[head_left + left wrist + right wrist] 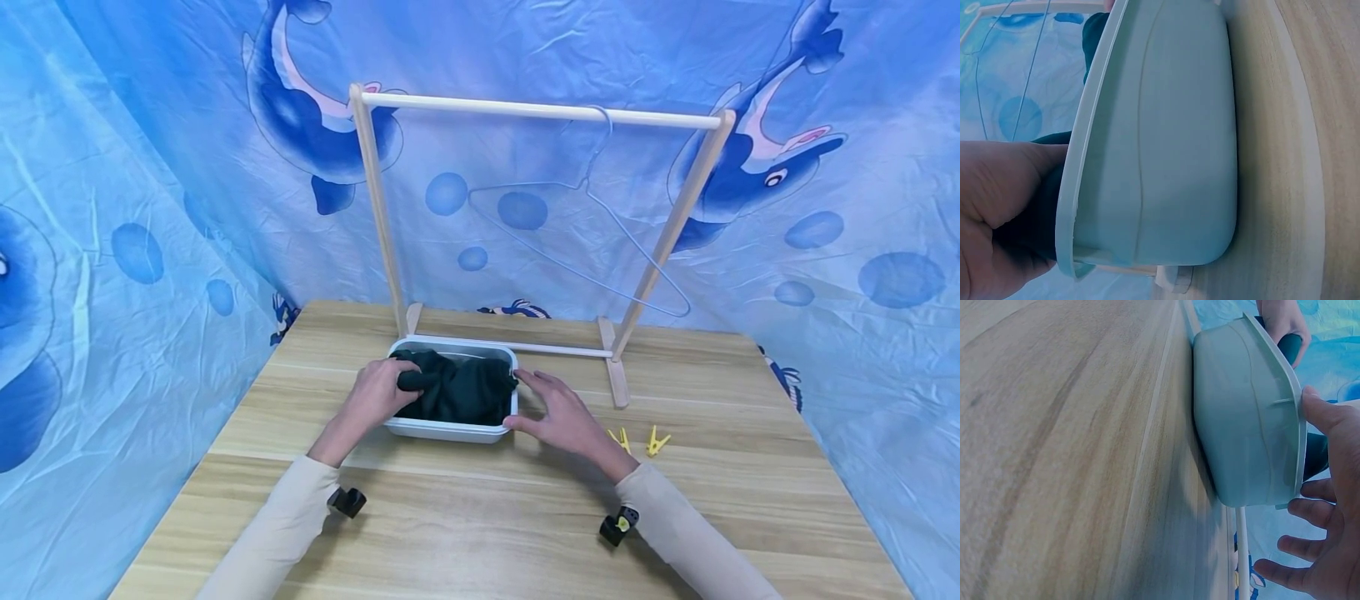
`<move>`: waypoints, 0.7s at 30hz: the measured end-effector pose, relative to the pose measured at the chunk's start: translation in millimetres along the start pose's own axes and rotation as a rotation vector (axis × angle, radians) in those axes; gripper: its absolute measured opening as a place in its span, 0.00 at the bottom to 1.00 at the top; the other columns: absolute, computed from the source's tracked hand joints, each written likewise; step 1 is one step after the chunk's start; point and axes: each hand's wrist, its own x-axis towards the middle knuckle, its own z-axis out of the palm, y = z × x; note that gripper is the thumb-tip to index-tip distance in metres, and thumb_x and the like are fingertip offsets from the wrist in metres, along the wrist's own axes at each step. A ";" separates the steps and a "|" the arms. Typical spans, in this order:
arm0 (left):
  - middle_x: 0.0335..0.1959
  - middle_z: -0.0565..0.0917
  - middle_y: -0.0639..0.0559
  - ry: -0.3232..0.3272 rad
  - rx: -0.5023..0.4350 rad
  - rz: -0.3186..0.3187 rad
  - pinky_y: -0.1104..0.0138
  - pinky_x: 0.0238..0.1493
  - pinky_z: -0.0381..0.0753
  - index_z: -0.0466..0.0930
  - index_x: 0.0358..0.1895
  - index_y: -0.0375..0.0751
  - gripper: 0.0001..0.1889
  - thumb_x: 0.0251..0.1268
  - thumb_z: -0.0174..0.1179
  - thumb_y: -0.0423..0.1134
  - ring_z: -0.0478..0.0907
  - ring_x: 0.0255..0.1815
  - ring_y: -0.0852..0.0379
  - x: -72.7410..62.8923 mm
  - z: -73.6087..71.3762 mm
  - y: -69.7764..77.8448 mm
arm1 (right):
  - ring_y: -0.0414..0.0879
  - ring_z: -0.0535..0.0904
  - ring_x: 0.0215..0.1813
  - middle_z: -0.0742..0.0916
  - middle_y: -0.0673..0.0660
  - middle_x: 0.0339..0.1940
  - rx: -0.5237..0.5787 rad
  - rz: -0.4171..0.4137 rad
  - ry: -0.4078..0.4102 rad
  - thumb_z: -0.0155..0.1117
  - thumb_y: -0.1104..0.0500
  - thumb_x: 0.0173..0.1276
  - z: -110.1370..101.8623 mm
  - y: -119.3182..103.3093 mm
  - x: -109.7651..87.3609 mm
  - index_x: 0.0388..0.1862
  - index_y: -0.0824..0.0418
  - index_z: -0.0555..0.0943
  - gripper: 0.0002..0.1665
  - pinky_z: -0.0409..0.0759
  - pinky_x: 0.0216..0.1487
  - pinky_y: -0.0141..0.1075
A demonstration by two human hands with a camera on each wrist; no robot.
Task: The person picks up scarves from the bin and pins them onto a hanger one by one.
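A pale grey-green plastic basin [450,432] stands on the table, with dark green cloth [476,393] bunched inside it. My left hand [378,390] reaches over the basin's left end and grips a fold of the cloth between thumb and fingers. In the left wrist view, the basin wall [1172,137] hides the fingertips and most of the cloth. At the opposite end is my right hand [558,414], its fingers spread. The right wrist view shows its thumb [1317,411] against the rim and the other fingers extended beside the basin's end.
Behind the basin stands a wooden rack [540,110], its low crossbar running close to the basin's back edge. A wire hanger [587,182] hangs from the top rail. Two yellow clothespins [657,442] lie on the table [480,517] right of the right hand. A blue dolphin-print curtain [480,50] surrounds the table.
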 end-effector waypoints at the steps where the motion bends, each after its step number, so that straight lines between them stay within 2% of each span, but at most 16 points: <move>1: 0.41 0.89 0.40 0.011 -0.003 0.003 0.47 0.44 0.84 0.89 0.45 0.36 0.13 0.56 0.76 0.35 0.86 0.43 0.40 -0.7 0.1 -0.3 | 0.62 0.64 0.78 0.72 0.64 0.77 -0.001 -0.002 0.000 0.65 0.25 0.63 -0.2 0.0 0.1 0.81 0.50 0.63 0.55 0.66 0.71 0.63; 4: 0.41 0.89 0.41 0.036 -0.030 0.013 0.48 0.44 0.84 0.89 0.45 0.37 0.13 0.56 0.76 0.35 0.86 0.43 0.42 -2.2 0.1 -1.2 | 0.62 0.64 0.78 0.72 0.63 0.77 -0.007 -0.003 0.000 0.64 0.25 0.63 -0.5 -0.2 0.6 0.81 0.50 0.63 0.55 0.66 0.71 0.63; 6: 0.41 0.90 0.43 0.050 -0.073 0.008 0.51 0.42 0.84 0.90 0.45 0.39 0.12 0.58 0.76 0.35 0.86 0.38 0.46 -2.9 -0.2 -1.7 | 0.61 0.64 0.78 0.72 0.63 0.77 -0.011 -0.005 -0.001 0.64 0.25 0.63 -0.6 -0.2 0.9 0.81 0.50 0.63 0.55 0.66 0.72 0.63; 10: 0.40 0.90 0.48 0.093 -0.183 0.017 0.59 0.38 0.82 0.90 0.44 0.44 0.09 0.61 0.74 0.36 0.82 0.30 0.57 -3.0 0.0 -4.6 | 0.61 0.64 0.78 0.73 0.62 0.76 -0.013 -0.009 -0.001 0.64 0.25 0.63 -1.2 -1.0 0.9 0.81 0.49 0.64 0.55 0.66 0.72 0.62; 13: 0.37 0.90 0.50 0.130 -0.286 0.027 0.65 0.34 0.80 0.90 0.44 0.46 0.08 0.62 0.73 0.36 0.81 0.27 0.60 -3.3 0.5 -7.7 | 0.61 0.64 0.78 0.73 0.63 0.76 -0.015 -0.005 -0.003 0.65 0.25 0.63 -1.7 -1.8 0.4 0.81 0.50 0.64 0.55 0.66 0.72 0.62; 17: 0.42 0.91 0.48 0.188 -0.445 -0.039 0.72 0.36 0.81 0.91 0.49 0.44 0.12 0.62 0.74 0.37 0.87 0.36 0.53 -4.5 -0.3 -9.8 | 0.61 0.64 0.78 0.72 0.63 0.77 -0.017 0.007 -0.008 0.64 0.25 0.63 -2.4 -2.9 -0.7 0.81 0.51 0.63 0.55 0.66 0.72 0.61; 21: 0.49 0.90 0.45 0.237 -0.568 -0.124 0.74 0.44 0.82 0.89 0.53 0.43 0.17 0.61 0.75 0.41 0.87 0.50 0.49 -4.7 -2.4 -10.1 | 0.61 0.63 0.79 0.72 0.63 0.77 -0.018 0.011 -0.009 0.65 0.25 0.63 -2.8 -3.0 -1.2 0.81 0.53 0.64 0.56 0.66 0.72 0.61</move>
